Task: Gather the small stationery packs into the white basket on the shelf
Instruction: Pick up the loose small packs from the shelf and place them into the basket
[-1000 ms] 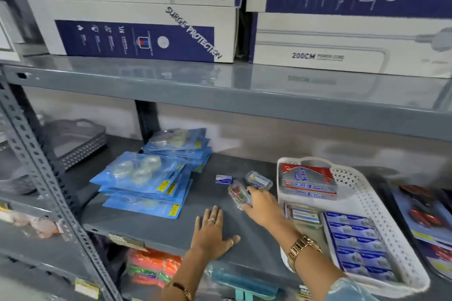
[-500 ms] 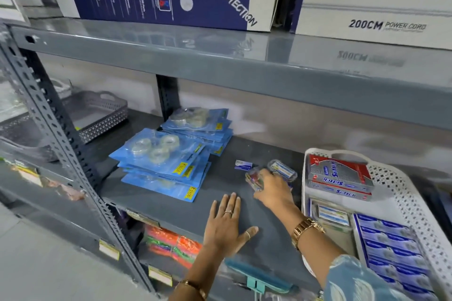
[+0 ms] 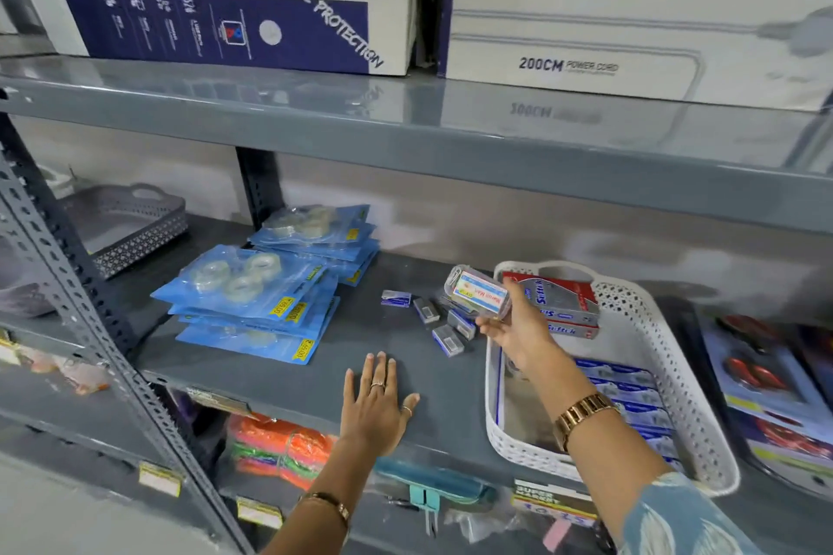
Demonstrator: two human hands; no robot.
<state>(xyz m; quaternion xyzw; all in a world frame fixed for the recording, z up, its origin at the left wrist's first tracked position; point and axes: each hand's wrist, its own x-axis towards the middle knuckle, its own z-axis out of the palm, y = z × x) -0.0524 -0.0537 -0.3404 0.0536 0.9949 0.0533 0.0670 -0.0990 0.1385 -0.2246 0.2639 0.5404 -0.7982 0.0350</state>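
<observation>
**A:** How far along is the gathering?

**B:** Partway, I'd judge. The right hand (image 3: 518, 329) is closed around a small clear plastic pack with a white and red label (image 3: 478, 294), thumb under it and fingers (image 3: 511, 284) over its far end, lifted clear of the grey metal shelf (image 3: 315, 379). It hangs just off the near-left rim of the white perforated plastic basket (image 3: 667, 351), not yet over the inside.

**B:** Inside the basket, beyond the grip, sit two stacked red and silver boxes (image 3: 561, 304). Nearer the wearer than the grip, a row of blue and white flat packs (image 3: 631, 397) lies along the basket floor. So some stock is already in.

**A:** And what's left?

**B:** Just left of and below the held pack, four small grey and blue boxes (image 3: 439, 320) lie loose on the shelf, three bunched close together and one a little further left. Those look like the remaining small packs.

**A:** The other hand?

**B:** The left hand (image 3: 376, 406) lies flat and spread on the bare shelf, holding nothing, nearer the wearer and to the left of the grip.

**A:** The blue things further left?

**B:** Two piles of blue card packs of clear tape rolls (image 3: 252, 297), well away from the grip. Whether they belong in the basket I cannot tell.
</observation>
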